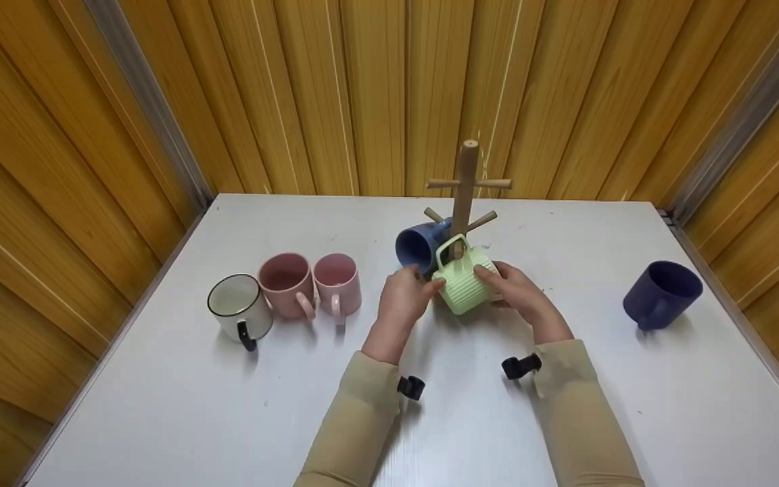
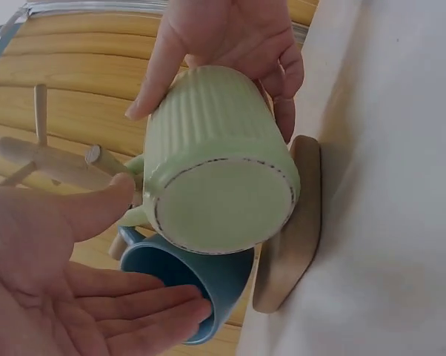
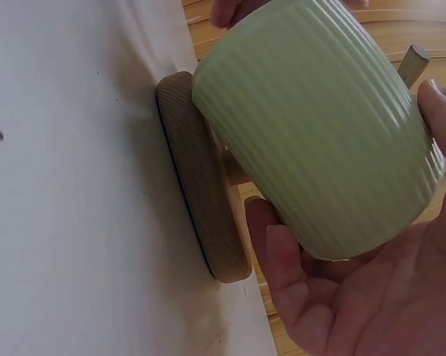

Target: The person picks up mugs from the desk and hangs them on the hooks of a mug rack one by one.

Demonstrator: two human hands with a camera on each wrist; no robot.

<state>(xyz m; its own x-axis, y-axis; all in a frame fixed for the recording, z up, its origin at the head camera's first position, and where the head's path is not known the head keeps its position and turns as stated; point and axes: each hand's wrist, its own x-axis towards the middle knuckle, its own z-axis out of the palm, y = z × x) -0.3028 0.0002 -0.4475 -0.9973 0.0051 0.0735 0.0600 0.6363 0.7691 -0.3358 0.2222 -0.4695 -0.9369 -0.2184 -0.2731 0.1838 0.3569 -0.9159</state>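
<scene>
The right hand (image 1: 523,295) gripped the green mug (image 1: 467,284), its thumb on the ribbed side and its fingers curled underneath, partly hidden by the mug in the head view. The mug was tilted in front of the wooden rack (image 1: 466,193), off the table (image 1: 227,419), its base facing the left wrist camera. From above, the end of a peg showed inside the loop of its handle, but how far the peg passed through could not be told.

The left hand (image 1: 403,297) had its fingers stretched out straight, and in the left wrist view they overlapped the mouth of the blue mug (image 1: 418,245); whether they touched it was unclear. Its thumb lay by the green mug's handle, with any contact equally hard to judge. The blue mug sat tilted at the rack, partly covered by hand and green mug. The rack's foot (image 2: 293,230), mostly hidden from above, showed in both wrist views.

A white mug (image 1: 237,308), two pink mugs (image 1: 286,297) and a dark blue mug (image 1: 662,295) stood on the table. Both sleeves (image 1: 356,419) were cut off by the lower edge
</scene>
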